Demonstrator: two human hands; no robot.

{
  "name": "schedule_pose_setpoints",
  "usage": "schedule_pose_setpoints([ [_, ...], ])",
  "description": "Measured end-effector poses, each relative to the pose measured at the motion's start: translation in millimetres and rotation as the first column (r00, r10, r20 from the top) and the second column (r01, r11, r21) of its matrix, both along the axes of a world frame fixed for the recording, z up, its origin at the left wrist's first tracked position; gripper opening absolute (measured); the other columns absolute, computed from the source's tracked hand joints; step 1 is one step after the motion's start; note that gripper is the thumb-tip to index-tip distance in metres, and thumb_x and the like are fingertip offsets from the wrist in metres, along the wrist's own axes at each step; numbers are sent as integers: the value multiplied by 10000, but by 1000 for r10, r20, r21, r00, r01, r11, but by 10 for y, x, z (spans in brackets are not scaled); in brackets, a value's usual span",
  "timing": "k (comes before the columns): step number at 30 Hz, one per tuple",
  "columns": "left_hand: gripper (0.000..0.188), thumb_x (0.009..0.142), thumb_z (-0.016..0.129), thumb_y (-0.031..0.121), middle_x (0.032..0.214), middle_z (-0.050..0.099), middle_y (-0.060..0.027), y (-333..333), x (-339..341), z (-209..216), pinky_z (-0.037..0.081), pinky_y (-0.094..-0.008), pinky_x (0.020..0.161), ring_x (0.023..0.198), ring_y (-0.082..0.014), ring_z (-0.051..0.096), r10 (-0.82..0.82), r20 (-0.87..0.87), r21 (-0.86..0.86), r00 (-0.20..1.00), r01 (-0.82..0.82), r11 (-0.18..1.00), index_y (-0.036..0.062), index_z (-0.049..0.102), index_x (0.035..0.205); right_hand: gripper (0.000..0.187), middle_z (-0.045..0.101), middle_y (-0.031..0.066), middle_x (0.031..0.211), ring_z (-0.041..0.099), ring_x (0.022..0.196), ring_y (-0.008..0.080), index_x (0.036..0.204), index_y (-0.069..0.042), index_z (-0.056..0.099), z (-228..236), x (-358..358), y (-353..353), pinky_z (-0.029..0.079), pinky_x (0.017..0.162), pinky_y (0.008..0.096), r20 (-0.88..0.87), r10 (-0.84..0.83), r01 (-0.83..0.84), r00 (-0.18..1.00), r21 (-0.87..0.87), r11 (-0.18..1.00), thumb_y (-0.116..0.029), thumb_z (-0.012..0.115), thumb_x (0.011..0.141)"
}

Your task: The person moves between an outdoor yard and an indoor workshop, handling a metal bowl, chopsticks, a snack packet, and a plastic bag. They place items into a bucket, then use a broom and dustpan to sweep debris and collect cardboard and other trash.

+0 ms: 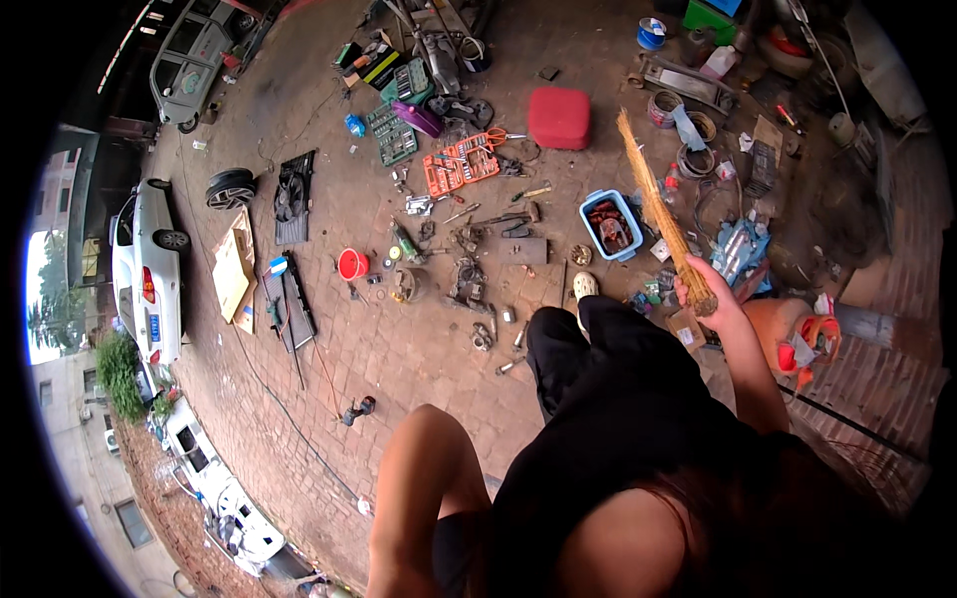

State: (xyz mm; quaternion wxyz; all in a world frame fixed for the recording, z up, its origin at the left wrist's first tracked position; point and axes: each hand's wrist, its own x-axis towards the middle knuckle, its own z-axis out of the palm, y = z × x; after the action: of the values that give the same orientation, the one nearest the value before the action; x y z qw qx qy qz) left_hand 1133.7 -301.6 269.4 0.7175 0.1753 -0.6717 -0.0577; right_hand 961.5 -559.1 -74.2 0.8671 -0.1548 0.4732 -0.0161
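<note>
My right hand [711, 291] is closed round the thick end of a straw hand broom [658, 204]. The broom is long and yellow-brown, and its thin tip points up and away from me. Under and beside it, on the ground, stands a light blue plastic basin [586, 205] with dark reddish parts in it. Close to my right wrist lies an orange plastic container [768, 324] with an opening in it. My left arm [429, 468] is bent, with the elbow raised at the lower middle; the left hand itself is out of sight.
Brick paving carries a red stool [559, 118], an orange tool case [462, 164], a green socket case [392, 135], a red bucket [353, 264] and several greasy metal parts [469, 284]. Clutter fills the right side. A wheel [230, 188] and a white car [150, 274] are at left.
</note>
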Motion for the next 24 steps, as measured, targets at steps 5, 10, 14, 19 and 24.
schedule_pose_setpoints([
  [5, 461, 869, 494, 230, 397, 440, 6, -374, 880, 58, 382, -263, 789, 382, -75, 488, -23, 18, -22, 1000, 24, 999, 129, 384, 432, 303, 516, 67, 673, 522, 519, 138, 870, -35, 478, 196, 776, -307, 460, 457, 245, 8, 21, -21, 1000, -19, 1000, -312, 588, 815],
  [10, 489, 873, 491, 242, 378, 427, 14, -758, 1756, -48, 372, -266, 800, 372, -72, 485, -87, 89, -90, 992, 95, 991, 142, 364, 411, 280, 526, 61, 659, 525, 509, 150, 869, -51, 496, 99, 1486, -495, 446, 455, 267, 42, -3, 4, 999, -40, 999, -318, 569, 827],
  [14, 512, 876, 488, 251, 364, 416, 21, -1090, 2641, -247, 365, -268, 808, 364, -70, 482, -129, 139, -162, 982, 151, 975, 152, 349, 393, 264, 531, 68, 661, 531, 519, 156, 894, -62, 486, -244, 2207, -633, 444, 458, 268, 56, -107, 106, 993, 25, 994, -303, 570, 828],
  [19, 541, 880, 485, 263, 345, 402, 29, -1467, 4264, -654, 356, -271, 819, 355, -67, 478, -149, 201, -232, 968, 195, 953, 165, 329, 371, 260, 532, 76, 633, 531, 477, 162, 847, -61, 494, -308, 3414, -835, 452, 433, 270, 88, -278, 270, 957, 93, 958, -313, 554, 835],
  [24, 633, 903, 301, 504, 584, 583, -66, -2019, 6000, -907, 352, -421, 827, 583, -207, 584, 157, -112, 61, 981, -150, 987, 50, 533, 528, 247, 539, 89, 645, 532, 495, 161, 822, -52, 501, -102, 4594, -1202, 471, 439, 247, -26, -435, 435, 900, 129, 891, -276, 605, 806],
])
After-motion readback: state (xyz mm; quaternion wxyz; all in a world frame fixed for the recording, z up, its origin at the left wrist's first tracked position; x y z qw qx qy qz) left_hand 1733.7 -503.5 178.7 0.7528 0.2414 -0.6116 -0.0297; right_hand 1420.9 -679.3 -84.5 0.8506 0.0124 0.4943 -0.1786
